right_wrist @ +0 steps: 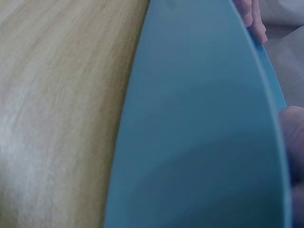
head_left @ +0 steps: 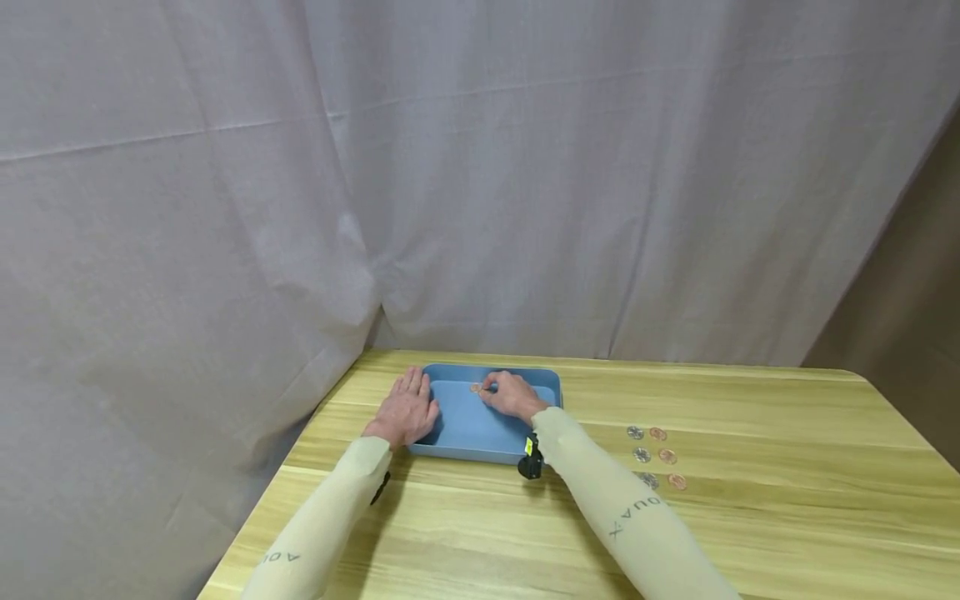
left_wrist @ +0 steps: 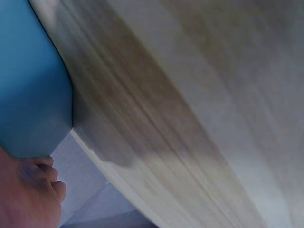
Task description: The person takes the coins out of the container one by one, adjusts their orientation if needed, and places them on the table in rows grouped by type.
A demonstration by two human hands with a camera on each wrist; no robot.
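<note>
Wooden table (head_left: 750, 517), grey curtain (head_left: 300, 167) behind. We see left hand (head_left: 407, 410) flat, fingers straight, resting on blue tray (head_left: 465, 429) left rim. Right hand (head_left: 512, 393) inside tray, fingertips apparently pinching copper coin (head_left: 476, 387) over far floor. Six coins (head_left: 656, 456) on table right of tray.

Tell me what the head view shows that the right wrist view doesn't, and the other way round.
Only the head view shows both hands whole: the left hand lies flat on the blue tray's left rim, and the right hand pinches a copper coin over the tray. It also shows the loose coins on the table to the right. Only the right wrist view gives a close look at the tray floor, with fingertips at its rim. Both show tray and wooden table.
</note>
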